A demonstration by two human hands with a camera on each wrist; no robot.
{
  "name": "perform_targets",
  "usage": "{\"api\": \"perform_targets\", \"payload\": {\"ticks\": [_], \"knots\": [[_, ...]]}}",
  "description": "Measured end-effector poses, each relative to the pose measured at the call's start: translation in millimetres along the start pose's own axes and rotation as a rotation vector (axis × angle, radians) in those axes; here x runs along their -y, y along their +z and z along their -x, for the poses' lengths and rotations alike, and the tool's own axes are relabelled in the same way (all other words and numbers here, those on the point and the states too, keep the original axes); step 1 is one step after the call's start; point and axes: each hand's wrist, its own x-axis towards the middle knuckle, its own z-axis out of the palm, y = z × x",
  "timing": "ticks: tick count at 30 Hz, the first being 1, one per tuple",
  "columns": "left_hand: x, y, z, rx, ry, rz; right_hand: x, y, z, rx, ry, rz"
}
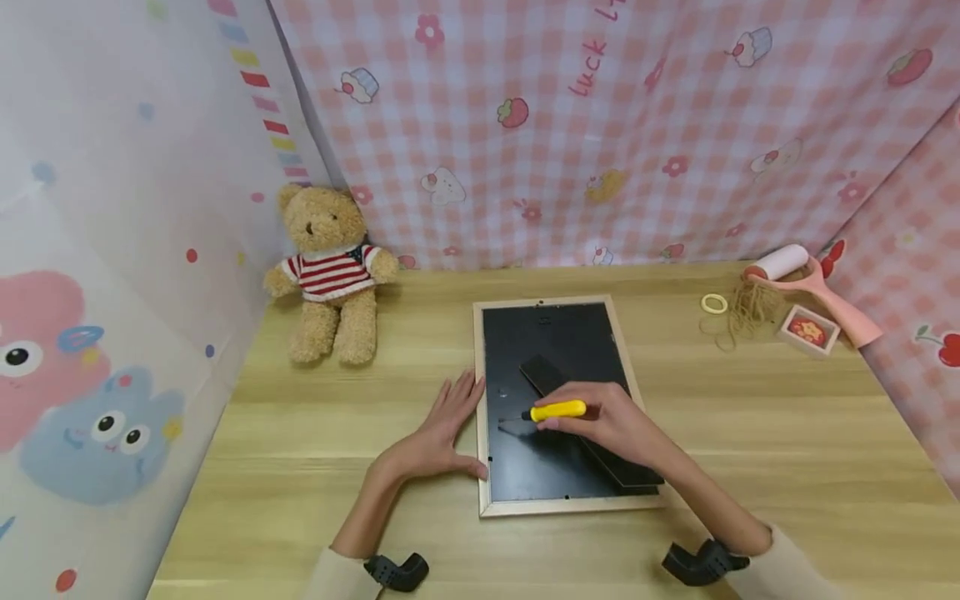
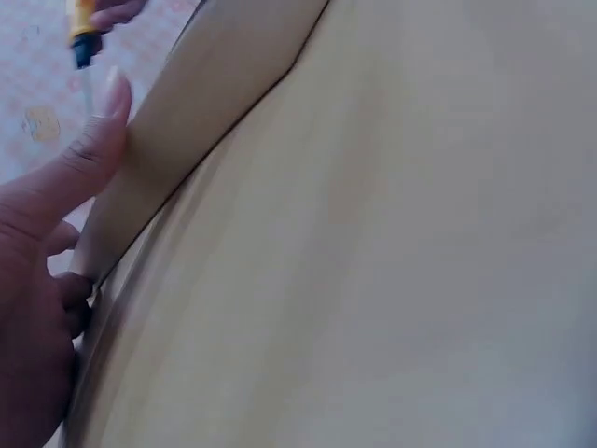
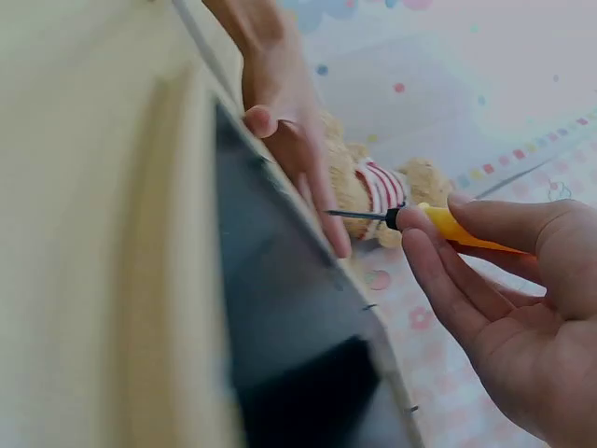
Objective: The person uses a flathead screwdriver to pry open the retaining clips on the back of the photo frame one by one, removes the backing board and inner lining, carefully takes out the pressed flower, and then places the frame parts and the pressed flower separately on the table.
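A picture frame with a pale wooden rim lies back side up on the table, its black backing board showing. A black stand leg slants across the board. My right hand pinches a yellow-handled screwdriver above the board, its thin shaft pointing left. At the frame's left edge, my left hand rests with fingers spread, thumb and fingertips touching the rim. Small dark tabs sit along the inside of the rim in the right wrist view.
A teddy bear in a striped shirt sits at the back left. Toward the back right lie a pink peeler-shaped tool, a white roller, twine, a pale ring and a small box. Patterned cloth hangs behind the table.
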Motion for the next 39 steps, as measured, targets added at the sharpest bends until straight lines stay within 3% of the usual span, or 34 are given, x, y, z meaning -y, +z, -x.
{"api": "perform_targets", "payload": {"ticks": [6,14,23,30,34,39], "knots": [[-12.1,2.5,11.5,0.009,0.012,0.005,-8,18,30,-0.006,0.069,-0.079],[-14.8,-1.7,11.3,0.034,-0.053,0.007,-6,32,30,-0.013,0.095,-0.036],[-19.5,-2.7,12.6,0.043,-0.08,0.01,6,42,29,-0.033,0.018,0.03],[-10.5,2.6,14.0,-0.007,-0.013,0.044,25,54,22,-0.075,-0.173,0.178],[-4.9,6.3,14.4,-0.023,0.005,0.016,16,59,24,-0.104,-0.253,0.186],[-0.3,10.2,12.6,-0.029,-0.006,-0.044,-2,61,34,-0.184,-0.165,0.14]]}}
